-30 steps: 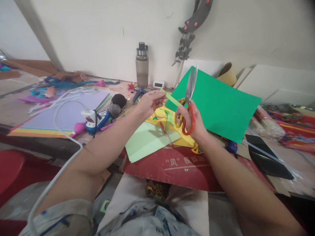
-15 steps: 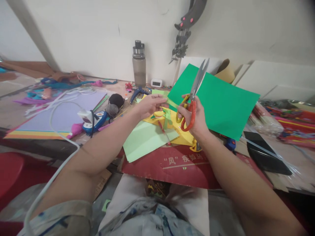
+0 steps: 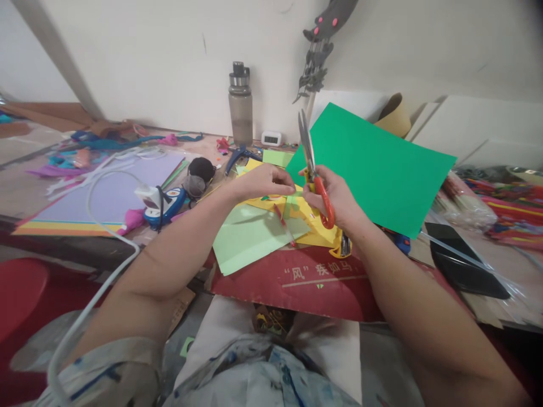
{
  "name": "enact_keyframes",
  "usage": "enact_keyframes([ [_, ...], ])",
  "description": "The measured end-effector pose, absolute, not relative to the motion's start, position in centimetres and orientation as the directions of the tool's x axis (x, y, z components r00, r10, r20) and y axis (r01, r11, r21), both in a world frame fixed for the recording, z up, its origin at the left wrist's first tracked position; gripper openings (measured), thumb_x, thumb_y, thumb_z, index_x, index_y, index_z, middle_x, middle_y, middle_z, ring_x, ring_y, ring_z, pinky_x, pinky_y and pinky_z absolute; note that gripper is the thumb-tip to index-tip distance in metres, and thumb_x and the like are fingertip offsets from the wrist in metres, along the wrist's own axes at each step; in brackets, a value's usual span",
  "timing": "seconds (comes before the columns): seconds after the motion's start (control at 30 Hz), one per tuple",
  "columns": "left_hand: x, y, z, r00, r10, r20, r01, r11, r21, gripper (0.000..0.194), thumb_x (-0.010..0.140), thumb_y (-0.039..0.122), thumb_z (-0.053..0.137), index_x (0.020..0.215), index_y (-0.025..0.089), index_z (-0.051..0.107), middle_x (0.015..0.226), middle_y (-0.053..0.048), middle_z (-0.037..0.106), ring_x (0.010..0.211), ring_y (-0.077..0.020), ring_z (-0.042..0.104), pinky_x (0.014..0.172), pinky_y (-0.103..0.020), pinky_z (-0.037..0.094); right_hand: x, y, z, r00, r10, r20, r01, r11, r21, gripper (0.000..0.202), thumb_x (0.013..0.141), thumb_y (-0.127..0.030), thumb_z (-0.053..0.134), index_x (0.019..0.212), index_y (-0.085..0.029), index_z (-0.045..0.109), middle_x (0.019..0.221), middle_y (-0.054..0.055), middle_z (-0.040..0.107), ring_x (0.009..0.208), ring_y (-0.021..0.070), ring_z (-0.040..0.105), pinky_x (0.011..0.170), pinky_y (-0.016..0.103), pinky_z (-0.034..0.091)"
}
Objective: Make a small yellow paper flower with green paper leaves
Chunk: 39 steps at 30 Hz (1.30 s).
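My right hand (image 3: 333, 195) is closed round a pair of scissors (image 3: 324, 200) with red and yellow handles, the blades pointing up and away. Opposite it, my left hand (image 3: 267, 182) is closed in a pinch on a small light-green paper strip (image 3: 298, 193), which reaches towards the right fingertips. Beneath the hands lie yellow paper (image 3: 316, 226), green scraps and a red-and-white pen (image 3: 285, 225). A pale green sheet (image 3: 250, 240) rests nearer to me, and a large green sheet (image 3: 377, 169) lies behind my right hand.
A water bottle (image 3: 241, 107) and a small white digital clock (image 3: 271, 138) stand by the wall. A yellow cutter-like tool (image 3: 340, 246) lies on the red board (image 3: 297, 291). At left are purple sheets (image 3: 114, 192), a white cable (image 3: 127, 265) and a blue device (image 3: 167, 206); a black slab (image 3: 464, 263) is at right.
My right hand has turned, swinging the scissor blades from leaning right to leaning left. My hands have come closer together, and less of the green strip shows between them.
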<state>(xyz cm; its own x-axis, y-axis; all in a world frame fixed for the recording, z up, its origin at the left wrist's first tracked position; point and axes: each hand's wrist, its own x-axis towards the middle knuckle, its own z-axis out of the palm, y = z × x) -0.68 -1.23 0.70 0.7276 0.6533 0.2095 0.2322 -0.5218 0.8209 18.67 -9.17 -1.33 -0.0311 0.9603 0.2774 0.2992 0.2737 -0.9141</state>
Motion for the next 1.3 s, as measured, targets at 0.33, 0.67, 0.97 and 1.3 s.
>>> enact_keyframes([
  [0.33,-0.6,-1.8,0.9,0.758,0.630,0.169,0.248,-0.518,0.819,0.007,0.068,0.020,0.076,0.074,0.016,0.078,0.061,-0.001,0.066,0.054,-0.0090,0.054,0.054,-0.021,0.038,19.3,-8.9,-1.7,-0.123,0.946,0.299,0.411,0.323,-0.853,0.041,0.067,-0.026,0.067,0.108,-0.021,0.061,0.064,-0.005,0.053,0.057,0.0114,0.041,0.054,0.027,0.031],
  [0.67,-0.4,-1.2,0.2,0.708,0.698,0.107,0.167,-0.313,0.935,0.002,0.067,0.013,0.077,0.066,0.015,0.077,0.064,-0.003,0.069,0.057,-0.0084,0.055,0.056,-0.020,0.038,18.6,-9.0,-2.1,-0.060,0.931,0.360,0.391,0.354,-0.850,0.042,0.078,-0.043,0.072,0.113,-0.026,0.058,0.070,-0.004,0.049,0.062,0.0143,0.044,0.058,0.029,0.035],
  [0.97,1.1,-1.3,0.0,0.453,0.890,0.053,-0.378,0.138,0.916,0.022,0.075,0.017,0.081,0.064,0.015,0.062,0.052,0.006,0.047,0.046,-0.0037,0.043,0.047,-0.018,0.036,17.8,-9.5,-2.3,0.071,0.933,0.352,0.243,0.326,-0.913,0.047,0.088,-0.069,0.059,0.110,-0.028,0.050,0.072,-0.003,0.050,0.055,0.0136,0.050,0.049,0.028,0.044],
  [1.3,2.2,-2.5,-0.1,0.342,0.940,-0.007,-0.549,0.206,0.810,0.023,0.077,0.019,0.083,0.074,0.016,0.061,0.053,0.010,0.041,0.044,-0.0022,0.037,0.041,-0.014,0.031,16.4,-9.6,-4.2,0.030,0.951,0.308,0.377,0.274,-0.884,0.045,0.088,-0.069,0.057,0.094,-0.026,0.050,0.068,-0.002,0.052,0.056,0.0148,0.051,0.049,0.026,0.043],
])
